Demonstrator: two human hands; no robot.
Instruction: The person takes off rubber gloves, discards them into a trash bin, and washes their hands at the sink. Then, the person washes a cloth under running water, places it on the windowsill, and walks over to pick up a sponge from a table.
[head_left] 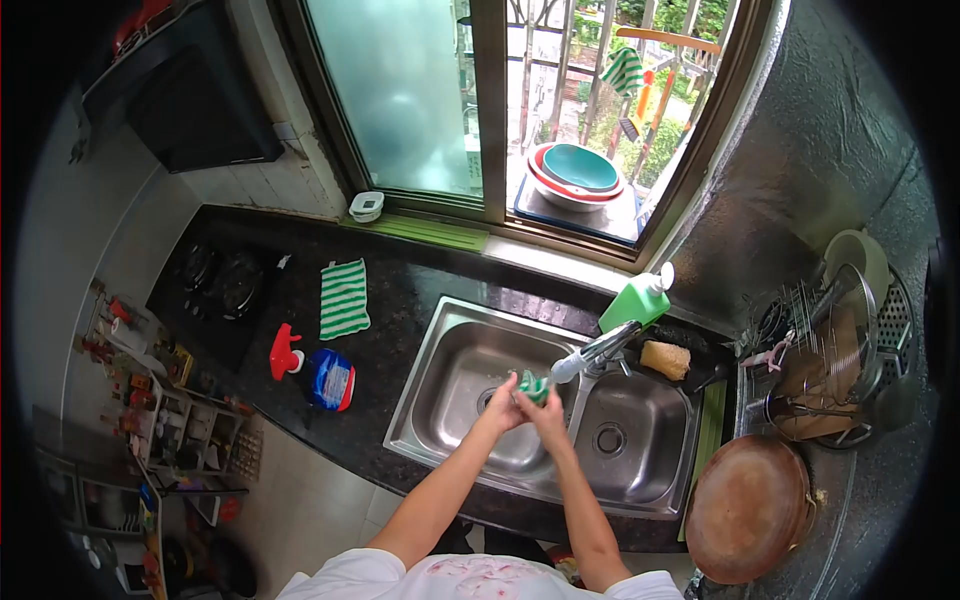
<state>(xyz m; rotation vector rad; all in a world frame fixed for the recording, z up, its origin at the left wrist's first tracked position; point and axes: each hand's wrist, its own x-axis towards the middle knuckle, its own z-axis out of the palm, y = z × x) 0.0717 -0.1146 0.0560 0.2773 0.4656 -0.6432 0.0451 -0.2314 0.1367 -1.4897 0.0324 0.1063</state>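
Note:
Over the larger basin of the steel double sink (462, 330), my left hand (503, 404) and my right hand (545, 415) are closed together on a bunched green-and-white cloth (534, 387). The cloth is right beside the head of the faucet (598, 350), which points at it from the right. Whether water runs is too small to tell. A second cloth (345, 299), striped green and white, lies spread on the dark counter to the left. Near it is a blue spray bottle (331, 380) with a red trigger head (285, 352).
A green pump bottle (636, 303) and a yellow sponge (666, 360) stand behind the sink. At the right are a dish rack (815, 370) and a large brown round pan or lid (750, 508). A stove (225, 283) is far left. Stacked basins (575, 178) sit outside the window.

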